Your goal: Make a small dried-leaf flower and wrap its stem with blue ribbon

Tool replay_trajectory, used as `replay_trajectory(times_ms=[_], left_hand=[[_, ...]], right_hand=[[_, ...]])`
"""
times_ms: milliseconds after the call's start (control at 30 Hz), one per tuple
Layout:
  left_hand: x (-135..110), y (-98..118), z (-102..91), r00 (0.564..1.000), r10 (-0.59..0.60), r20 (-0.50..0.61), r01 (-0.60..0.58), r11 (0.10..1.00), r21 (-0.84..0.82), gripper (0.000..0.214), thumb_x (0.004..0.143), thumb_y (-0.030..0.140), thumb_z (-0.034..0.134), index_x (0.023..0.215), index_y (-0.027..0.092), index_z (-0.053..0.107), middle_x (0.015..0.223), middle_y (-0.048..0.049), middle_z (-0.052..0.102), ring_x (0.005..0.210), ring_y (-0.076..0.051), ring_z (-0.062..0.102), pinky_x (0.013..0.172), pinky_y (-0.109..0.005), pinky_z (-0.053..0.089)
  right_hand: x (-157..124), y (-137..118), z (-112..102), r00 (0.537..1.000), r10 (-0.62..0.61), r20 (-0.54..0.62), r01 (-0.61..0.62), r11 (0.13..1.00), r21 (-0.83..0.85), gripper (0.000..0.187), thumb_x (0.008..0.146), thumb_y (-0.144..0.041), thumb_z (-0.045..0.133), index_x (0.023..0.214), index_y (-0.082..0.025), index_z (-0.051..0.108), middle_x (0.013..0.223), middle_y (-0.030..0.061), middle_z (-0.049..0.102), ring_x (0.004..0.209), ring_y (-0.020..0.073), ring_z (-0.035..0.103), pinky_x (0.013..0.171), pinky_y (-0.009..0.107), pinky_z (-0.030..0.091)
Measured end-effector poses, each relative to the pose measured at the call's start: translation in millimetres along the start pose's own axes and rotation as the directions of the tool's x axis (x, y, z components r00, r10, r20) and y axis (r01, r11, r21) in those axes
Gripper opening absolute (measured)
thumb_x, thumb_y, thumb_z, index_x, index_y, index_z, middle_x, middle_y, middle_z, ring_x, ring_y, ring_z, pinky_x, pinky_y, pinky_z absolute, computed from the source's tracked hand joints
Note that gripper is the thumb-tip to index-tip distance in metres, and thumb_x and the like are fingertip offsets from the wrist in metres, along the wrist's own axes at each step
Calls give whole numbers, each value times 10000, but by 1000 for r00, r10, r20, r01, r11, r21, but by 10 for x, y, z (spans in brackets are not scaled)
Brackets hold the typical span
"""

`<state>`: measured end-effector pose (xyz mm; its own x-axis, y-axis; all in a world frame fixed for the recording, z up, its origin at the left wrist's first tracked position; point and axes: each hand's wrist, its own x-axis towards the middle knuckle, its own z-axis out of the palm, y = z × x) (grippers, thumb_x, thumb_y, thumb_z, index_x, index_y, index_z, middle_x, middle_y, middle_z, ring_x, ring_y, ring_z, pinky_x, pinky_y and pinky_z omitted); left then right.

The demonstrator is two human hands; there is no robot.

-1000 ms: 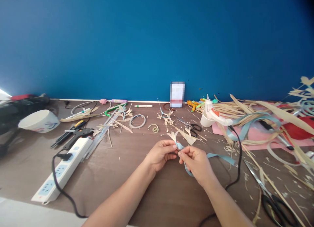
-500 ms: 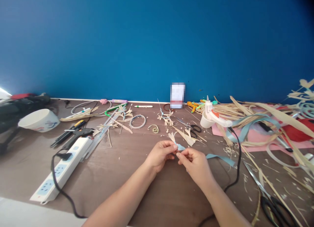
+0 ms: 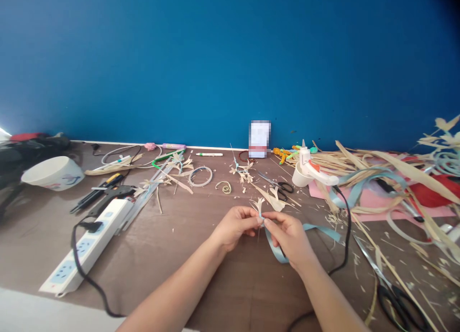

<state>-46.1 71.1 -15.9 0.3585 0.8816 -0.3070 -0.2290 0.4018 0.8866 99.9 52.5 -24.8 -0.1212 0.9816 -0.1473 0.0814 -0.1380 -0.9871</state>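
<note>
My left hand (image 3: 235, 227) pinches a small pale flower (image 3: 259, 204), which looks made of dried husk, just below its petals. The flower stands upright above the fingertips, with a thin stem showing under them. My right hand (image 3: 287, 234) meets the left one and pinches a light blue ribbon (image 3: 275, 250) at the flower's base. A loop of this ribbon hangs below the right fingers, and its tail stretches over the table to the right. The fingers hide how the ribbon lies round the stem. Beyond them lies a white husk flower (image 3: 275, 200).
Scissors (image 3: 393, 293) lie at the front right, and smaller scissors (image 3: 283, 187) lie farther back. A glue gun (image 3: 111, 198) and a power strip (image 3: 88, 246) are at left. A paper cup (image 3: 301, 176) holds a white bottle. Husk strips (image 3: 359, 159) and scraps cover the right.
The flower has turned from leaning left to upright. The ribbon now hangs in a loop below my right hand, where it was not visible before. Both hands stay close together.
</note>
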Motion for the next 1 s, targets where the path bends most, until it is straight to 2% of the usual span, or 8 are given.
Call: replay_trajectory(times_ms=[167,233,333,500,1000], left_hand=[[2,-3,19,999,27,-35,-25,998,65,199,576,284,688,590,123,573,534,33,502,467,-46,422,458,-170,355],[-2,0,39,997,52,-49,-46,992,118,185,591,281,669,588,123,573,530,34,493,472,-49,422,463,-170,364],[-4,-4,68,993,86,-80,-70,980,185,159,611,269,640,596,123,577,524,25,513,474,-57,445,468,-173,375],[10,-32,92,986,103,-134,-73,974,215,137,621,253,617,611,125,570,484,11,547,452,-75,496,463,-183,383],[16,-68,77,976,153,-156,-113,965,237,99,634,218,598,610,122,592,476,11,551,444,-77,490,463,-188,375]], right_hand=[[6,29,-7,999,-1,-39,1,1000,-6,240,701,-384,601,744,-150,574,375,-84,392,318,51,299,341,181,209],[0,19,-6,999,-19,-45,19,1000,2,213,713,-369,592,698,-164,536,364,-86,394,318,55,319,345,179,226],[-12,-9,2,999,-26,-25,27,999,27,192,736,-351,567,688,-173,512,356,-78,428,326,69,375,366,185,279],[-18,-34,21,999,-30,-13,30,998,48,204,740,-332,559,632,-172,493,376,-74,439,320,59,375,358,181,275],[-46,-9,34,997,-50,-52,49,999,-7,197,728,-324,572,617,-176,504,403,-71,444,349,65,392,368,182,289]])
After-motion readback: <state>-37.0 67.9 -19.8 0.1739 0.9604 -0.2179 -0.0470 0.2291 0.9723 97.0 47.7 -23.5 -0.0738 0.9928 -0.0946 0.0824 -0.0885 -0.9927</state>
